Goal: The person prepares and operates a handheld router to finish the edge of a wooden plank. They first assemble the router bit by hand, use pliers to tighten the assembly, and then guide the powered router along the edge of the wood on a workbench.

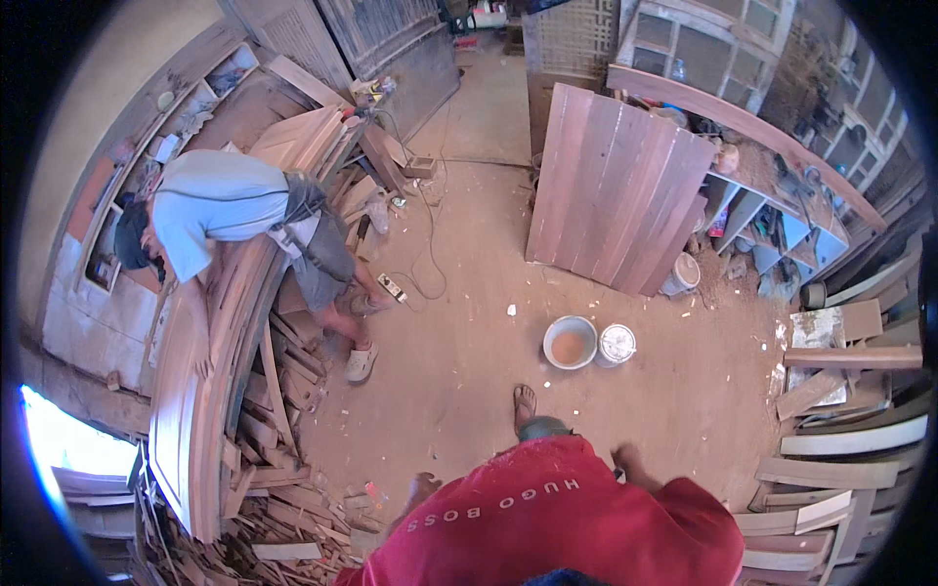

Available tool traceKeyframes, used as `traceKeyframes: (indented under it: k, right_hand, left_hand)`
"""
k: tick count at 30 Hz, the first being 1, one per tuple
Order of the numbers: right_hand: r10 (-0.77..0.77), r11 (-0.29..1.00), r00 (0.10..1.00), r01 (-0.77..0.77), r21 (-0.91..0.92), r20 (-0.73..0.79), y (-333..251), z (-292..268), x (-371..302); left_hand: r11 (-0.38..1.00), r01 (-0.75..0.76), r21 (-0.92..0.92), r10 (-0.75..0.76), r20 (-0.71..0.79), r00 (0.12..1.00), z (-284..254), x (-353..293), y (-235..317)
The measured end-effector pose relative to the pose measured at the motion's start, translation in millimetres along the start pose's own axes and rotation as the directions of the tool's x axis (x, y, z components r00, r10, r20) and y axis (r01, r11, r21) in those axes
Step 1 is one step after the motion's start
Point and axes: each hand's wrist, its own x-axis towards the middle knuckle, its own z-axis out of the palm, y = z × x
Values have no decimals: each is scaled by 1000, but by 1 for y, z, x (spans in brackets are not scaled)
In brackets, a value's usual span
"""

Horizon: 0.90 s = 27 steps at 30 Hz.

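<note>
Seen from above in a dusty woodworking shop, the wearer's right hand [625,457] hangs at the lower centre-right of the frame, beside the red short-sleeved shirt [567,523]; only its back shows, empty, and whether the fingers are curled or spread cannot be told. The left hand [422,485] is a blur at the lower centre, against the shirt's other edge, and its grip cannot be read either.

The nearest things lie well apart from both hands, up the frame at centre: a grey round bucket holding reddish-brown liquid [570,343] and, touching its right side, a smaller white lidded pail [617,344]. Both stand on the sandy earth floor [469,322]. The wearer's bare foot in a sandal [525,402] is planted just below the bucket.

Above them, at upper centre-right, a panel of reddish vertical wooden planks [616,195] leans against a cluttered workbench [772,176]. At the left of the frame a second person in a pale blue shirt [220,210] bends over a long curved wooden door panel [195,391], 1 hand flat on it. Offcuts of timber [283,508] pile at the lower left; pale stacked boards [840,459] fill the lower right.
</note>
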Motion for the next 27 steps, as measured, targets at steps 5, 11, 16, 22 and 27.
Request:
traceKeyframes:
  k: [5,11,16,22,27]
  right_hand:
    - [-133,919,866,289,267,-482,-202,-271,216]
    - [-393,736,653,646,205,-647,-426,-536,373]
    - [-244,844,774,466,265,-584,-509,-609,477]
    - [92,933,976,-14,360,-199,-430,-572,538]
    - [420,811,901,-320,490,-107,-372,-537,517]
  left_hand:
    - [992,-116,-50,86,-406,910,-163,120,86]
    - [867,-54,-495,-118,-310,943,-205,344,231]
    - [794,-140,-592,112,-85,990,-283,538,311]
    - [879,-474,55,472,-251,845,-546,693,395]
    - [768,-439,-465,337,-290,896,-690,780,535]
